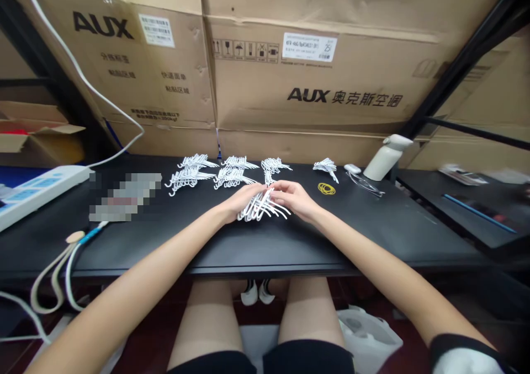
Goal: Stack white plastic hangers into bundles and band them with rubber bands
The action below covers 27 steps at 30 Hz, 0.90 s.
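A bundle of small white plastic hooks (261, 208) lies on the black table (256, 241) in front of me. My left hand (240, 200) grips the bundle from the left with fingers curled round it. My right hand (296, 197) closes on its right side, fingertips pinched at the top. Behind them lie several other white hook bundles (229, 172), and one more bundle (327, 167) sits to the right. A few yellow rubber bands (327, 188) lie just right of my right hand.
AUX cardboard boxes (314, 81) stand against the back of the table. A white dispenser (387, 156) and a small white object (352, 168) stand at the right, a white power strip (37, 189) at the left with cables (58, 274) hanging over the front edge.
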### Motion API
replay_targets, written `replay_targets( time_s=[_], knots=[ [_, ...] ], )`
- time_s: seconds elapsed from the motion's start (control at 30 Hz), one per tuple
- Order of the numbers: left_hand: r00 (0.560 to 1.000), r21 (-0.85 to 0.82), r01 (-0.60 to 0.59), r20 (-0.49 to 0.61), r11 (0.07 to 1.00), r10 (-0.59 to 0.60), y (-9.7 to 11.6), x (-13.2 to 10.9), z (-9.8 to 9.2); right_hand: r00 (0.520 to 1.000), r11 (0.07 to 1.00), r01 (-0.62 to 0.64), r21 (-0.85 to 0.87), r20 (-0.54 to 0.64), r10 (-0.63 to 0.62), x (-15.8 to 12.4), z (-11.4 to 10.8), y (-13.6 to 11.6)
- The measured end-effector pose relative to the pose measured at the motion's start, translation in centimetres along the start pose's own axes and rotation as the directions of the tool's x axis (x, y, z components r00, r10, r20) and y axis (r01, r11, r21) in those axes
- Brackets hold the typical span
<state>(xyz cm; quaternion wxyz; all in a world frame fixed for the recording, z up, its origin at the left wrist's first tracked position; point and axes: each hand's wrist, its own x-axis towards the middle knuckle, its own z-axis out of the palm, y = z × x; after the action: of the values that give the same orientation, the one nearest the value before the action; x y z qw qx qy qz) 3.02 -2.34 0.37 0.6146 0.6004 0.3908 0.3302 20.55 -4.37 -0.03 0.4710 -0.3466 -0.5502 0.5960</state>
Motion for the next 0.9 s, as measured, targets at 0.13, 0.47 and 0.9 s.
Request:
replay_targets(
  time_s=[0.13,0.47,0.9],
  knots=[
    [0.998,-0.028,0.05,0.044,0.998,-0.048,-0.2,0.0,-0.1,0.999,1.0,-0.01,-0.008,-0.044,0.01,0.0,0.1,-0.2],
    [0.999,0.14,-0.045,0.007,0.989,0.044,-0.1,-0.2,0.3,0.998,0.995,0.035,-0.097,-0.052,-0.04,0.1,-0.5,0.0],
    [0.965,0.502,-0.23,0.007,0.834,0.262,-0.3,-0.2,0.2,0.989,0.93,0.15,-0.335,0.058,-0.138,0.4,-1.4,-0.1]
  ],
)
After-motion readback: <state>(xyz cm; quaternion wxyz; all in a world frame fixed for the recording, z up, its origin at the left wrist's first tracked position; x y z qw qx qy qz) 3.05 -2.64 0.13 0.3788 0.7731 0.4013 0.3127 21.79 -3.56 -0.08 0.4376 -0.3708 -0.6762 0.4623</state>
